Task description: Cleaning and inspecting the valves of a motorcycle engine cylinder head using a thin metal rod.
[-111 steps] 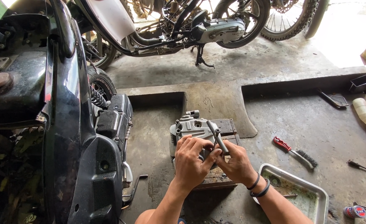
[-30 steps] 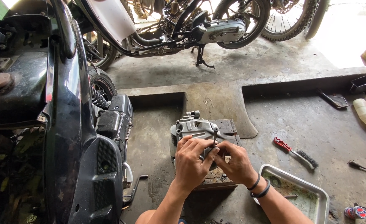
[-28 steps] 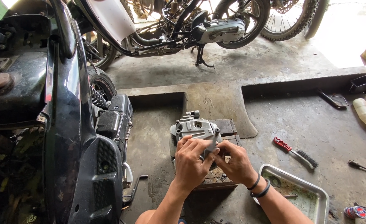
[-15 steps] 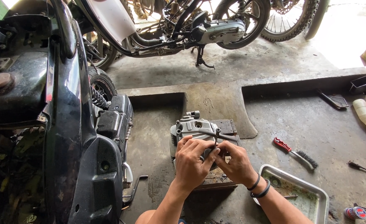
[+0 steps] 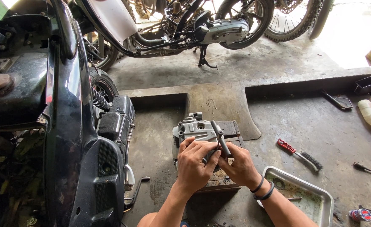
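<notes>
A grey metal engine part [image 5: 194, 129] rests on a wooden block [image 5: 229, 128] on the concrete floor. My left hand [image 5: 194, 164] lies over the near side of the part, fingers curled at its middle. My right hand [image 5: 238, 166] grips a grey T-handle wrench [image 5: 220, 138], its shaft slanting up and to the left above the part. Both hands touch each other over the part. What the wrench tip meets is hidden by my fingers.
A black scooter [image 5: 68, 126] stands close on the left. A motorcycle [image 5: 202, 29] is parked at the back. A metal tray [image 5: 315, 197] lies right of my forearm. A red-handled wire brush [image 5: 299, 154], a bottle [image 5: 369, 115] and small tools lie on the floor at right.
The wrench handle has swung between frames, from lying low near my fingers to slanting up-left. My hands stay on the engine part.
</notes>
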